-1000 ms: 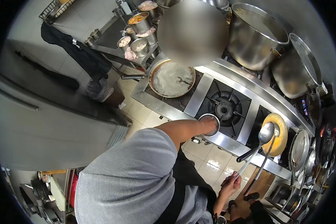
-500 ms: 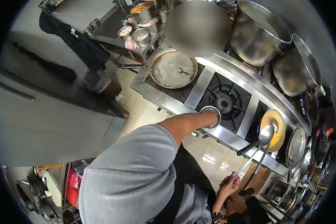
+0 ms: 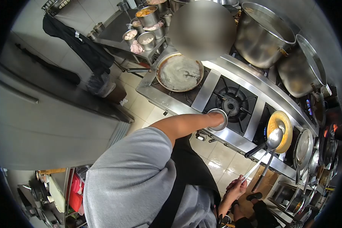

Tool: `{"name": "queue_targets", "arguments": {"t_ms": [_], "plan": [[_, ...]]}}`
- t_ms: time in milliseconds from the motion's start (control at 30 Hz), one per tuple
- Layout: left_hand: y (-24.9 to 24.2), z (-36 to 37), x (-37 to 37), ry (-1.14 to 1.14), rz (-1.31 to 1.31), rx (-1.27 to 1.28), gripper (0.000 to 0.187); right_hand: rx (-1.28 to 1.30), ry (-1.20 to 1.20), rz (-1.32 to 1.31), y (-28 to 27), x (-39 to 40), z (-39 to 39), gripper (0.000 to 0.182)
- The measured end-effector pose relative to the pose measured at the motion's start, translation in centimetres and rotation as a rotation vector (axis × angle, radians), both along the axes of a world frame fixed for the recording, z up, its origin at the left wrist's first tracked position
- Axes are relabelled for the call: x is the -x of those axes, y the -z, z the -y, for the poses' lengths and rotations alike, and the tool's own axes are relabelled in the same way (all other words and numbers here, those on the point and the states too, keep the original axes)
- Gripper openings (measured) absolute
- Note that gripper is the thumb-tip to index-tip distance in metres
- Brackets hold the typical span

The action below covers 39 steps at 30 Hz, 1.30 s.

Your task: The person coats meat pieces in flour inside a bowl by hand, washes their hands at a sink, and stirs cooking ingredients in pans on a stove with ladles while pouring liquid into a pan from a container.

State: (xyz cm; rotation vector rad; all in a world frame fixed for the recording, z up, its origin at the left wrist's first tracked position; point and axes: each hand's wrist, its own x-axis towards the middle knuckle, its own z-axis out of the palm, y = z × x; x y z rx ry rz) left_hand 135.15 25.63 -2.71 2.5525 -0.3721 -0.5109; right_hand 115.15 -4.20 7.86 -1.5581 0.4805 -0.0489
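My left hand [image 3: 216,120] reaches down into a small steel bowl [image 3: 225,125] at the front edge of the stove; its fingers are hidden inside. Lower right, my right hand [image 3: 236,187] is closed round the pale handle of a large steel ladle [image 3: 274,139]. The ladle's head is over the near side of a pale, round pan [image 3: 288,133] holding yellow-orange food. At the upper left of the stove [image 3: 207,91], a wide frying pan [image 3: 178,72] contains whitish, bubbly liquid with a dark utensil or mark in it.
Two tall steel pots [image 3: 264,36] stand behind the burners. Steel containers of ingredients [image 3: 146,41] crowd the upper-left counter. Strainers [image 3: 304,146] and more pans lie at the right. A large grey appliance [image 3: 45,125] borders the left. A blurred patch hides part of the top.
The whole view has shifted slightly, with the stove and pans a little further right in it. My left hand stays in the bowl and my right hand keeps the ladle handle.
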Motion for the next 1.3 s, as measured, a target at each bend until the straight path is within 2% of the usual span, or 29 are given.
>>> {"name": "queue_targets", "arguments": {"t_ms": [100, 133, 233, 267, 367, 467, 567, 767, 900, 1100, 1167, 1267, 1300], "plan": [[3.0, -0.2, -0.2, 0.259, 0.162, -0.112, 0.031, -0.014, 0.011, -0.016, 0.3, -0.2, 0.0, 0.012], [3.8, 0.2, -0.6, 0.253, 0.056, -0.21, 0.037, -0.023, 0.015, -0.017, 0.2, -0.2, -0.2, 0.012], [4.2, 0.1, -0.8, 0.333, 0.259, -0.206, 0.04, -0.041, 0.022, -0.02, 0.2, -0.5, -0.6, 0.012], [2.1, 0.2, -0.2, 0.273, 0.191, -0.19, 0.039, -0.043, 0.022, -0.02, 0.5, -0.6, -0.6, 0.012], [3.1, 0.2, -0.3, 0.24, 0.216, -0.138, 0.039, -0.059, 0.012, -0.038, 0.4, -0.9, -0.9, 0.011], [1.7, 0.1, -1.1, 0.369, 0.161, -0.26, 0.045, -0.083, 0.002, -0.025, 0.9, -1.4, -0.8, 0.012], [2.8, 0.1, -1.4, 0.332, 0.169, -0.189, 0.052, -0.086, -0.01, -0.001, 1.7, -1.4, -0.7, 0.014], [3.7, 0.3, -1.7, 0.249, 0.06, -0.201, 0.042, -0.022, -0.047, -0.027, 1.1, -1.9, -0.6, 0.019], [2.8, 0.2, -1.0, 0.202, 0.127, -0.17, 0.04, 0.115, -0.061, -0.017, -0.1, -2.3, -1.4, 0.03], [2.4, 0.3, -0.5, 0.074, 0.13, -0.124, 0.041, 0.24, -0.33, -0.046, -3.7, -6.8, -6.2, 0.037], [1.0, 0.6, 0.1, 0.02, 0.101, -0.1, 0.04, 0.272, -0.426, -0.051, -4.6, -8.9, -9.2, 0.025], [5.8, 1.6, -0.1, -0.126, 0.26, 0.017, 0.031, 0.497, -0.633, 0.026, -3.9, -11.9, -13.4, 0.027], [5.2, 1.3, 0.2, -0.178, 0.301, 0.057, 0.029, 0.551, -0.716, 0.059, -3.6, -12.9, -14.9, 0.027]]}}
